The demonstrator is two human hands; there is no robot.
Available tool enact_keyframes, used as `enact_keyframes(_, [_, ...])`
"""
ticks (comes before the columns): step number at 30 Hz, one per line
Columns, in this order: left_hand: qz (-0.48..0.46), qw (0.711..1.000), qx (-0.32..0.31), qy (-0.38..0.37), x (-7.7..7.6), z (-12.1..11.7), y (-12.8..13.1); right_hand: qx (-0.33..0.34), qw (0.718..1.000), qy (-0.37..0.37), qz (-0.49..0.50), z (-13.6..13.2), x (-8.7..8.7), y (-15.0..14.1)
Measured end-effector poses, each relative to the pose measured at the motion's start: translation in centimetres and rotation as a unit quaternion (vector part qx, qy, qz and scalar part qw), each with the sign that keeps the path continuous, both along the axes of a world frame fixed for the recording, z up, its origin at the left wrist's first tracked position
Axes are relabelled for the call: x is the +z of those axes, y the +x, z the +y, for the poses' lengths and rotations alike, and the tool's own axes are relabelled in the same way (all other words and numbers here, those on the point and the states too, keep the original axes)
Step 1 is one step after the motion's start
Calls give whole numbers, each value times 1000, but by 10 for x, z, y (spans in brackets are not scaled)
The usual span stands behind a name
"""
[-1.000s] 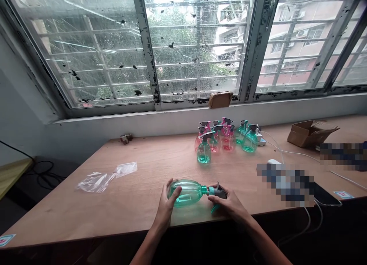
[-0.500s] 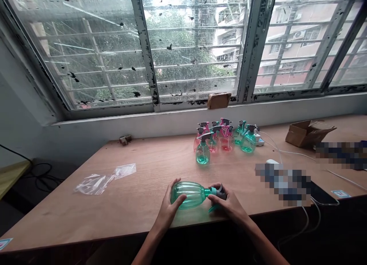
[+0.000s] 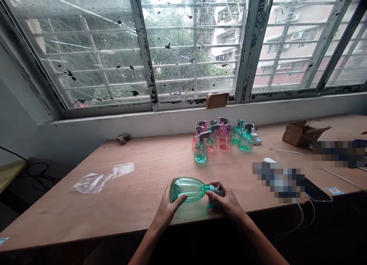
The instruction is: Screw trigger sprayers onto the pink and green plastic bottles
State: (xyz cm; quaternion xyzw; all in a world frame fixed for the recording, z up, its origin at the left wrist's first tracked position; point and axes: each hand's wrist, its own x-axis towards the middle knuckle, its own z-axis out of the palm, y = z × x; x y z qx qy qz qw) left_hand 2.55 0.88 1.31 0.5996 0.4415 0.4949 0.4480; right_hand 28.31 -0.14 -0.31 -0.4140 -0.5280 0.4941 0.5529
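Near the front edge of the tabletop [image 3: 126, 209], a see-through green bottle [image 3: 189, 189] is held on its side, its base toward the person's left and its neck toward the right; whether it touches the wood below cannot be told. The left hand [image 3: 169, 204] is wrapped around the base end of the body, thumb laid along the near side. The right hand [image 3: 230, 204] grips the dark spray head [image 3: 220, 190] at the neck end, with a teal part showing below the fingers.

The bottle looks like thin plastic and seems to hold no liquid, so it should be light, with walls that probably give a little under a squeeze. Its smooth, rounded body could slip or roll in a loose hold — the wide part near the base suits a broad, gentle wrap, as the left hand has it. The spray head is likely stiffer than the body; its solid housing, close to the neck, is the better place to pinch, while the trigger may flex or swing if pressed. The narrow neck calls for keeping both parts in line — a sideways pull there could strain the joint. Breakage from a small bump seems unlikely. Farther back stands another green spray bottle [image 3: 201, 154], upright.
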Motion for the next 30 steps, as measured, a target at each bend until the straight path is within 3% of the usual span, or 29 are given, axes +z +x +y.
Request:
enact_keyframes(4, [10, 999, -52, 13, 6, -3, 2, -5, 1000, 11, 5, -1, 3, 0])
enact_keyframes(17, [2, 998, -54, -39, 9, 3, -6, 13, 1000, 4, -19, -1, 5, -2])
enact_keyframes(25, [-43, 997, -8, -59, 0, 2, -8, 18, 1000, -7, -9, 2, 4, -1])
enact_keyframes(30, [-88, 993, -37, -76, 1, -2, -4, 14, 1000, -6, -15, 0, 1, -1])
